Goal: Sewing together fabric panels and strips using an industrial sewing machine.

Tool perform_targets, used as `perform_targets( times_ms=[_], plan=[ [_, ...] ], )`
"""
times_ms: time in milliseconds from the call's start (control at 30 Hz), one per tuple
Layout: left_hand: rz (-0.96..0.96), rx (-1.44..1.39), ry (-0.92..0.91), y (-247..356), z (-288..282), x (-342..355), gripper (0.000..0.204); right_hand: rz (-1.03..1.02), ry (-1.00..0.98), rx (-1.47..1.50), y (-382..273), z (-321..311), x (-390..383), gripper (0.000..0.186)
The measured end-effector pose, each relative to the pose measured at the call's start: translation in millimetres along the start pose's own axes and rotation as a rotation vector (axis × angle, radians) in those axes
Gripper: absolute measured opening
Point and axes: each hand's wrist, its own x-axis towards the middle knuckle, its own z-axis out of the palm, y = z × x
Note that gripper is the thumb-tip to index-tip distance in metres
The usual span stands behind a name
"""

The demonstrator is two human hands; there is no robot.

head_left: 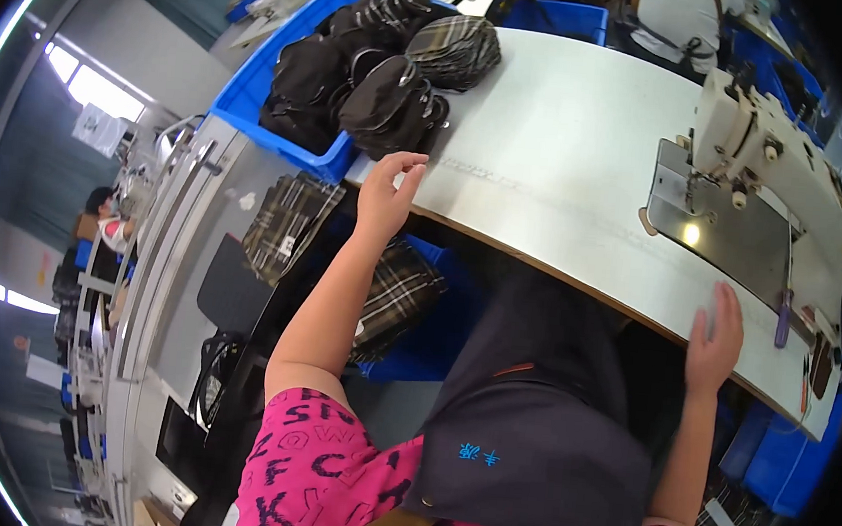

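My left hand (384,199) is at the near left edge of the white table (560,126), beside a stack of dark fabric pieces (385,112). Its thumb stands a little apart from the bent fingers, and nothing shows between them. Behind that stack lies a pile of rounded plaid fabric pieces (455,52). At the table's right front edge, my right hand (716,341) has its fingers stretched out and holds nothing. Beyond it stands a white sewing machine (762,142), its lamp lighting the metal plate (715,232).
A blue bin (247,91) full of dark pieces borders the table's left end. Plaid cloth (290,225) lies left of my arm, with more plaid cloth (399,296) below the table. A purple-handled screwdriver (783,321) is at the right. A person (672,26) sits beyond the table.
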Motion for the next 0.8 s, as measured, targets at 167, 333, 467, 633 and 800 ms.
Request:
perform_targets(
  times_ms=[167,333,467,633,800],
  plan=[
    [0.111,0.1,-0.019,-9.2,23.9,-33.3,0.019,-0.127,0.003,-0.076,-36.2,27.3,7.7,0.031],
    [0.31,-0.04,-0.114,48.3,88.8,-39.4,0.02,-0.223,-0.043,0.096,-20.9,-3.8,-9.7,0.035],
    [0.503,-0.078,-0.3,98.4,129.7,-45.4,0.025,-0.031,0.209,-0.067,30.6,-75.1,-39.8,0.04],
    [0.687,-0.163,-0.552,179.8,196.3,-54.2,0.035,0.489,0.657,-0.34,154.5,-180.3,-131.3,0.038],
    [0.808,-0.192,-0.777,248.9,237.9,-71.7,0.051,1.032,1.076,-0.269,264.4,-240.3,-258.6,0.035]
  ],
)
